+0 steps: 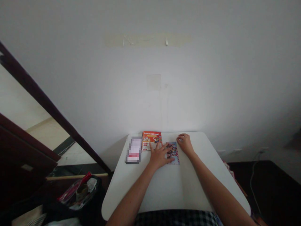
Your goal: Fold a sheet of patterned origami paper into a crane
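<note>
My left hand (158,156) lies with its fingers spread on the white table. Its thumb and some fingertips rest on a small picture card (174,152) printed with figures in dark, blue and red tones. The upper fingers of this hand overlap the lower part of an orange-and-white printed leaflet (150,136). Close to the card's upper right corner is my right hand (185,143), its fingers curled in. Whatever those fingers hold, if anything, is hidden.
A phone (134,150), pixelated, lies left of the leaflet on the white table (162,194). The table's far edge meets a pale wall (188,94). On the floor at left stands an open bag (81,191) of items. A cable (252,175) hangs at right.
</note>
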Available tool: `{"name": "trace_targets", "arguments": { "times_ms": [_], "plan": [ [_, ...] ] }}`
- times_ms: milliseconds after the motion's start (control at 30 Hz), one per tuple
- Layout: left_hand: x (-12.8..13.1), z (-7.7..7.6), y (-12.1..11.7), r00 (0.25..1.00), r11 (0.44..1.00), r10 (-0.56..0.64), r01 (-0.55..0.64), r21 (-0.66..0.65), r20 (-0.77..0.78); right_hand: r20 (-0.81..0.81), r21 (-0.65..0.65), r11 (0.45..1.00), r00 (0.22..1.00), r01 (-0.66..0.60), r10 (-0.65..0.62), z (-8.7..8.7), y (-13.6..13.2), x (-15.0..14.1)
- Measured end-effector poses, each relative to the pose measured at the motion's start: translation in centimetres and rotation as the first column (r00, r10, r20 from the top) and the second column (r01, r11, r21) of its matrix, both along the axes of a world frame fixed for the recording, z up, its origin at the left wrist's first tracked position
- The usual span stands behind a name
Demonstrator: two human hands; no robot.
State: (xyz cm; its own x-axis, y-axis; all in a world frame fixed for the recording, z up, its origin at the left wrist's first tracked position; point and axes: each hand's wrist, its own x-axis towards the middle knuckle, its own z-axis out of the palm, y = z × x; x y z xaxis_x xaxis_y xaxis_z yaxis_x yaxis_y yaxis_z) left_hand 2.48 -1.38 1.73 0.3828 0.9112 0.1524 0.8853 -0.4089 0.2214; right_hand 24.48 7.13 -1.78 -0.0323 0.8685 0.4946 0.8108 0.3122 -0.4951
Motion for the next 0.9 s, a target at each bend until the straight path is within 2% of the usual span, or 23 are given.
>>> {"name": "trace_targets", "arguments": {
  "times_ms": [200, 433, 700, 900],
  "plan": [
    [0.0, -0.1, 0.0, 1.0, 1.0, -0.007, 0.007, -0.002, 0.02, -0.027, 0.021, 0.992, 0.992, -0.121, 0.122, -0.1, -0.3, 0.2],
    [-0.1, -0.3, 0.1, 0.999, 1.0, -0.013, 0.013, -0.001, 0.038, -0.031, 0.015, 0.988, 0.988, -0.152, 0.152, 0.1, -0.7, 0.1],
    [-0.1, -0.1, 0.0, 1.0, 1.0, -0.007, 0.007, 0.014, 0.028, -0.042, 0.003, 0.977, 0.976, -0.212, 0.212, -0.7, -1.9, 0.7],
    [-0.1, -0.1, -0.1, 1.0, 1.0, 0.003, -0.003, 0.019, -0.002, -0.022, -0.006, 0.961, 0.961, -0.275, 0.275, -0.1, -3.4, 1.1]
  ]
}}
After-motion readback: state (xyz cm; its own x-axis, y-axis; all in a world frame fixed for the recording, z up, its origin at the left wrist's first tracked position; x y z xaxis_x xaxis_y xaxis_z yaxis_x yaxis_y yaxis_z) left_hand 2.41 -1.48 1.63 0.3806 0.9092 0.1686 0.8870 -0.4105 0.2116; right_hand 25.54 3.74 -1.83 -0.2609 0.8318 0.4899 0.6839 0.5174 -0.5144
